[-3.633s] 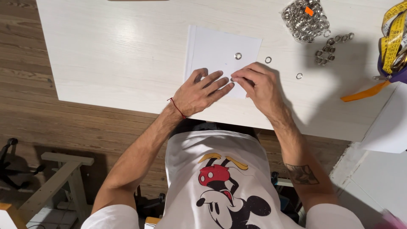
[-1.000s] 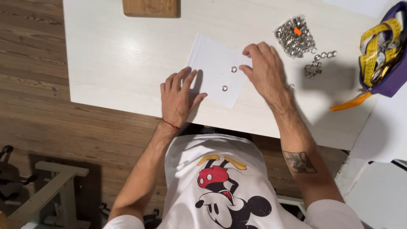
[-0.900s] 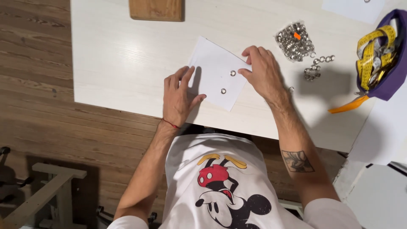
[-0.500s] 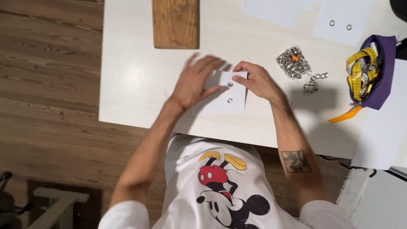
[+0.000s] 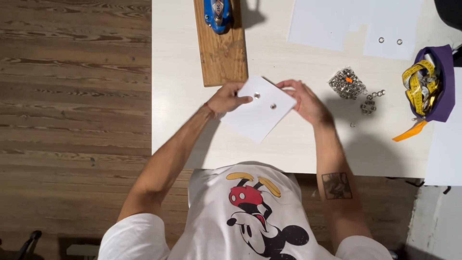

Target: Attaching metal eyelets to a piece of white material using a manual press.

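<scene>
- Two small metal eyelets [image 5: 264, 100] sit in a white square sheet of paper [image 5: 257, 115], which is tilted like a diamond just above the centre of the frame, over the pale tabletop [image 5: 308, 149].
- The left hand [image 5: 228, 97] grips the sheet's upper left edge, thumb on top near one eyelet, fingers curled under the paper.
- The right hand [image 5: 304, 98] holds the sheet's right corner, fingers bent and pinching the edge, not spread flat.
- Above the left hand, at the top of the frame, lies a brown wooden board [image 5: 221, 53] bearing a blue tool [image 5: 217, 13] at its far end.
- Right of the right hand lies a heap of loose silver metal rings [image 5: 346, 83] with an orange bit among them, and a few stray rings [image 5: 371, 101] beside it.
- In the upper right lie more white paper sheets [image 5: 346, 24], one carrying two eyelets [image 5: 390, 41].
- At the right edge stands a purple fabric pouch [image 5: 440, 82] with a coiled yellow measuring tape [image 5: 417, 82] inside; an orange strip [image 5: 409, 131] pokes out below it.
- The lower frame shows the person's white printed T-shirt [image 5: 250, 216].
</scene>
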